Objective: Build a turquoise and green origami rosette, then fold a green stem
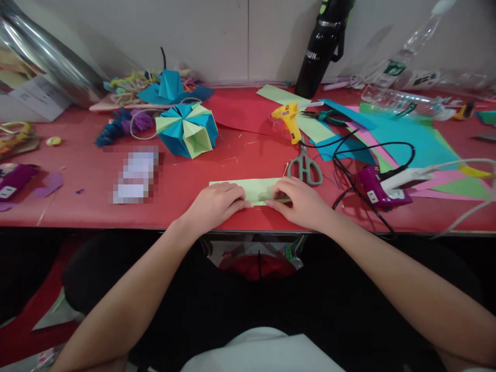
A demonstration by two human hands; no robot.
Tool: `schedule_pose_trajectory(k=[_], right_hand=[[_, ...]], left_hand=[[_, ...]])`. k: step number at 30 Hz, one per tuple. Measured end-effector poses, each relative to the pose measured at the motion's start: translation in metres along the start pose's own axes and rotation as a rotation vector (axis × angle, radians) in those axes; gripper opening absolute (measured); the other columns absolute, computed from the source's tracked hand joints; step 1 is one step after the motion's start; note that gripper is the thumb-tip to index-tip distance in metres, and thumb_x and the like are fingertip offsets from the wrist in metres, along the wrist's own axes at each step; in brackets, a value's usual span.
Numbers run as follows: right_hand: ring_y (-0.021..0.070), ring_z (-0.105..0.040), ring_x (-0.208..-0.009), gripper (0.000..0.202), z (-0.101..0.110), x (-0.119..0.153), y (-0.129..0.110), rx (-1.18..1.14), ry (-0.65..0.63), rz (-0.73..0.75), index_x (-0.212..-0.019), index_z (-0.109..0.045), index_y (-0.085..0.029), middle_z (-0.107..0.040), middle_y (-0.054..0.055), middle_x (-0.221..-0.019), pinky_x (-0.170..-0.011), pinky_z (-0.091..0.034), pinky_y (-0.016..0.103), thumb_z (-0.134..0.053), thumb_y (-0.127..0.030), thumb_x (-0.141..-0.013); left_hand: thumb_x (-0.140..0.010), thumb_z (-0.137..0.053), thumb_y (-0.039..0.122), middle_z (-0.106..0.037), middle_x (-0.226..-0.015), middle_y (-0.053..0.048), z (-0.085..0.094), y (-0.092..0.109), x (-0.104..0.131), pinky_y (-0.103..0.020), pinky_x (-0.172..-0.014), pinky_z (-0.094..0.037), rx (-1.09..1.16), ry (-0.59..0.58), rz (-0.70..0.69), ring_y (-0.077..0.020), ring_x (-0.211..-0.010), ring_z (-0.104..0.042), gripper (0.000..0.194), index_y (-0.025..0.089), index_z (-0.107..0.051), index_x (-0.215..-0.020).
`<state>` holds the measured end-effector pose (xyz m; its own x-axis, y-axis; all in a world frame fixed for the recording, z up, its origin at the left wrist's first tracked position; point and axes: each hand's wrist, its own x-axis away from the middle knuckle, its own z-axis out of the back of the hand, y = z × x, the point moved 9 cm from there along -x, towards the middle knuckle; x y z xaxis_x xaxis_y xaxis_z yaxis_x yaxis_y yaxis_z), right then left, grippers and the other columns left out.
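Note:
A strip of light green paper [258, 190] lies near the table's front edge, its near edge slightly folded up. My left hand [217, 204] rests on its left part, fingers bent and the thumb along the near edge. At the right end, my right hand [300, 200] pinches the near edge between thumb and curled fingers. Just beyond that hand lie grey-handled scissors [305, 168], with a yellow glue gun [289, 118] further back. Behind the strip to the left sits a folded blue and light green paper ornament [188, 129].
A blurred-out phone-like object [135, 175] lies left. On the right are a purple power adapter [382, 188] with black cables and several coloured paper sheets [414, 139]. A black bottle [321, 49] and a clear plastic bottle [403, 103] are at the back.

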<state>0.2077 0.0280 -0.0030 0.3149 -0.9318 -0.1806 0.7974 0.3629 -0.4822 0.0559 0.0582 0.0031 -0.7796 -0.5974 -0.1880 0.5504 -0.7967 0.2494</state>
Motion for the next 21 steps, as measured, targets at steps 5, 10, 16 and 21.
schedule_pose_trajectory(k=[5,10,16,21], right_hand=[[0.0204,-0.055,-0.091,0.004,0.002,0.002,-0.005,-0.072,-0.066,0.065,-0.092,-0.057,-0.022,-0.061,0.004,-0.094,-0.079,-0.043,0.032,-0.058,-0.024,-0.096],[0.0192,-0.055,-0.089,0.006,0.004,0.002,-0.006,-0.105,-0.073,0.065,-0.090,-0.057,-0.022,-0.060,0.004,-0.092,-0.079,-0.043,0.031,-0.055,-0.017,-0.094],[0.0186,-0.054,-0.087,0.010,0.004,0.001,-0.005,-0.115,-0.065,0.044,-0.089,-0.055,-0.021,-0.060,0.003,-0.092,-0.077,-0.043,0.030,-0.058,-0.011,-0.085],[0.0184,-0.053,-0.084,0.010,0.006,0.000,-0.006,-0.127,-0.080,0.042,-0.084,-0.054,-0.020,-0.058,0.003,-0.087,-0.077,-0.043,0.030,-0.058,-0.011,-0.084]], left_hand=[[-0.101,-0.050,0.043,-0.069,-0.089,-0.001,0.002,-0.006,0.002,-0.027,-0.072,-0.043,0.090,-0.041,-0.066,-0.0172,-0.085,-0.064,0.029,0.020,-0.066,-0.091],[-0.103,-0.047,0.035,-0.068,-0.092,-0.004,0.008,-0.003,0.002,-0.029,-0.073,-0.045,-0.019,-0.012,-0.100,-0.0183,-0.085,-0.064,0.027,0.019,-0.068,-0.095],[-0.097,-0.044,0.011,-0.068,-0.121,-0.009,0.011,0.053,0.012,-0.040,-0.089,-0.048,-0.200,0.047,-0.209,-0.0256,-0.107,-0.063,0.029,0.016,-0.067,-0.114],[-0.099,-0.043,0.017,-0.054,-0.148,-0.013,-0.006,0.087,0.028,-0.047,-0.119,-0.034,-0.209,0.038,-0.202,-0.0305,-0.141,-0.044,0.041,0.008,-0.056,-0.137]])
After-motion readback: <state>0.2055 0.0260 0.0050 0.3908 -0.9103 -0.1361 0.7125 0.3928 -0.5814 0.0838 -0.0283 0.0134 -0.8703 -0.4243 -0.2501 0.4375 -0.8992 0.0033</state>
